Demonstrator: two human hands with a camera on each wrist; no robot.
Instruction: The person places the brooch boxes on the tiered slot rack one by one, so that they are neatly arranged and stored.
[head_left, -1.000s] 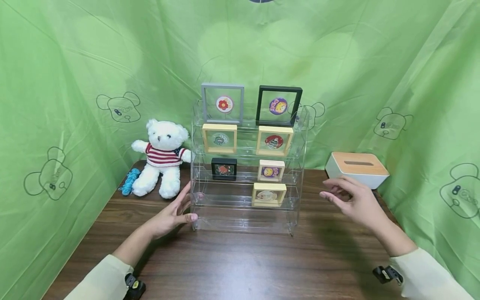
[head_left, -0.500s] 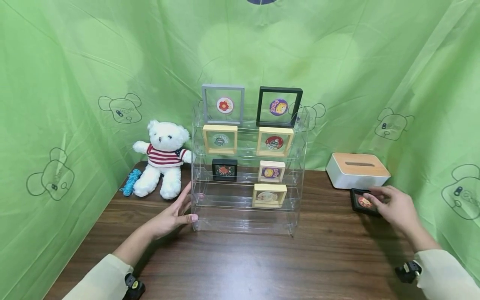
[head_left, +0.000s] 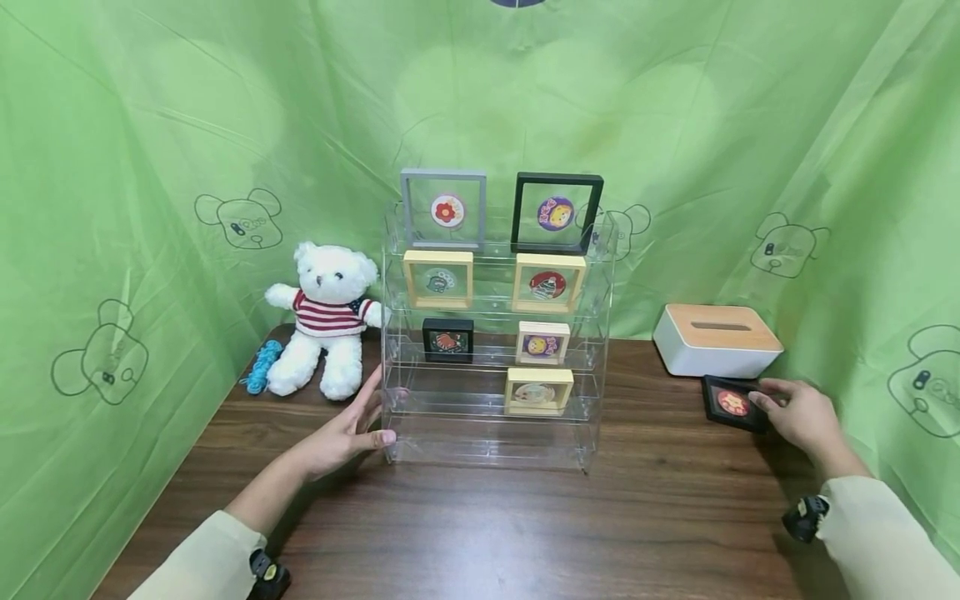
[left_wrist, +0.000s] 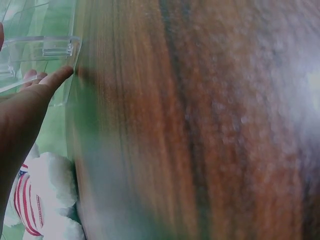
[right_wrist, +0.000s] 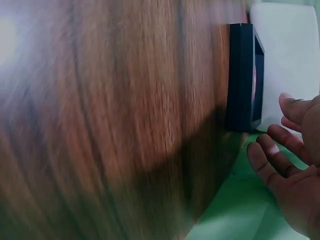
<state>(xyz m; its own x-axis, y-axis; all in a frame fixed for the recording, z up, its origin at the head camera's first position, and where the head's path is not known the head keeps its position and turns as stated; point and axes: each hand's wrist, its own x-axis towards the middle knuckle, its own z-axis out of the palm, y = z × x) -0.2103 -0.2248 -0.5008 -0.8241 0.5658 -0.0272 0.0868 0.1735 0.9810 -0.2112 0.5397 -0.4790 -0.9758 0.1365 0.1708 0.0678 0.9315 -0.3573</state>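
Observation:
A clear acrylic tiered display stand [head_left: 480, 450] stands mid-table, holding several small frames. My left hand [head_left: 341, 437] rests on its left side, with the thumb at the front edge and the other fingers along the outside. In the left wrist view, straight fingers [left_wrist: 59, 79] touch the clear panel. A black picture frame [head_left: 733, 403] with a red round picture lies flat on the table at the right. My right hand [head_left: 802, 414] is at its right edge. The right wrist view shows the fingers spread and loosely bent, apart from the black frame's side.
A white tissue box [head_left: 716, 342] with a wooden lid stands just behind the black frame. Left of the stand sit a white teddy bear [head_left: 326, 312] and a blue yarn bundle [head_left: 262, 367]. Green curtains [head_left: 480, 83] enclose the wooden table [head_left: 480, 533].
My right hand has moved right from beside the stand to the black frame, uncovering it, then shifted slightly toward its right edge. The left hand has stayed on the stand.

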